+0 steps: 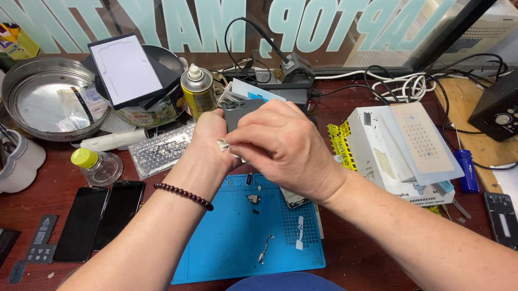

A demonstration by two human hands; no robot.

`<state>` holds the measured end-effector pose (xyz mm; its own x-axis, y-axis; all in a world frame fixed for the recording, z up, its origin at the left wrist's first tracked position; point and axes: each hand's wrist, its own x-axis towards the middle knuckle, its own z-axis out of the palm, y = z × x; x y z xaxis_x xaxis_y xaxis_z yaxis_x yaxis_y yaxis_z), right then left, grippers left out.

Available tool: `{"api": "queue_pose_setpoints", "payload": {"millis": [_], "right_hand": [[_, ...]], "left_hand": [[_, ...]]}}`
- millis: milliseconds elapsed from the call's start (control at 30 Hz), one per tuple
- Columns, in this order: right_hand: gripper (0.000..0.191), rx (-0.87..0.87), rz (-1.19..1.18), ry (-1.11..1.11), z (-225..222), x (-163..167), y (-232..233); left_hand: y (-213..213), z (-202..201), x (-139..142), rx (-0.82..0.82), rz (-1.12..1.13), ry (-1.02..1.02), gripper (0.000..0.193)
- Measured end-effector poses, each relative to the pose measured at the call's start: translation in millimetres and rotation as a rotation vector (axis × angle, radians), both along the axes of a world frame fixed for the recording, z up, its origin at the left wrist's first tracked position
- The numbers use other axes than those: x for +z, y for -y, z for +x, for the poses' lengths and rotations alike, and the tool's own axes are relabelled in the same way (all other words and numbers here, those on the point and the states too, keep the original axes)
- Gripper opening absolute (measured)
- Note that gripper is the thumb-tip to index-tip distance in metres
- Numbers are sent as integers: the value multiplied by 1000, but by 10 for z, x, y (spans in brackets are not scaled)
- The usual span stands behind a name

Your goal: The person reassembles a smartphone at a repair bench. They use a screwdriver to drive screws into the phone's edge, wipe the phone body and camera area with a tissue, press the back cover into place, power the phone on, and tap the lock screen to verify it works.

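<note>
While both hands meet above the blue mat (217, 254), I see my left hand (210, 136) closed around the grey phone (239, 112), holding it upright over the bench (71, 273) with its camera end up. My right hand (276, 144) is curled over the front of it, fingers pinched on a small white scrap (223, 145) at the phone's lower edge. Small loose parts lie on the mat beneath. Two dark phones (100, 219) rest flat to the left, a yellow spray can (197, 91) just behind my hands
</note>
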<state>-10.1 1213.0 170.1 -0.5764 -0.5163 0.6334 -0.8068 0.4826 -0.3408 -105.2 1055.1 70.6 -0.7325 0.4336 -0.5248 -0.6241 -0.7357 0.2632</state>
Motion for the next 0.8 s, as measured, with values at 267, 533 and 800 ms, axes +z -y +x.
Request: {"api": "queue_pose_setpoints", "payload": {"millis": [267,533,800], "right_hand": [[14,-24,-28,-24,-57,-99,-68],[15,-17,-50,40,-3,-138,-26],[14,16,-47,-21,13,-75,-1]], "left_hand": [[110,51,157,136,15,161,52],[269,147,244,168,-12,177,53],[254,169,245,184,28,116,48]]}}
